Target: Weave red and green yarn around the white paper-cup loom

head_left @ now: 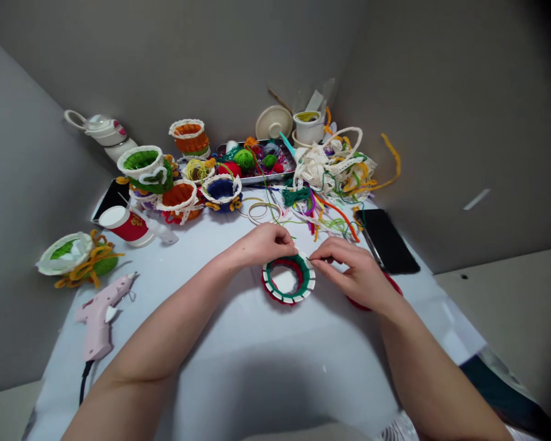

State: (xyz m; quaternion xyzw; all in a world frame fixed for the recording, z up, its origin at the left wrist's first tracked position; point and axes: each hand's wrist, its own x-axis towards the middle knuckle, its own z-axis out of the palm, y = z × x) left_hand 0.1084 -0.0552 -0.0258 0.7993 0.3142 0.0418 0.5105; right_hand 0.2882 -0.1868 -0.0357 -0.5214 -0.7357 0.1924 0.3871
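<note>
A small round basket (310, 284) of white paper strips, woven with green and red yarn, stands mid-table with its opening facing up. My left hand (270, 242) is closed in a pinch on its far rim. At the rim's right side, the thumb and forefinger of my right hand (351, 266) pinch a thin dark strand, apparently the green yarn. Under my right wrist a red curved object (393, 283) shows only in part. Behind the basket lie flat tan rings (264, 211) and a thin green strand.
At left are a pink glue gun (100, 318), a red-and-white paper cup (127, 226) and several finished yarn baskets (179, 199). A tray (261, 179) of yarn balls, a tangle of lace and yarn (326, 165) and a black phone (390, 240) stand behind and right. Grey walls enclose the table.
</note>
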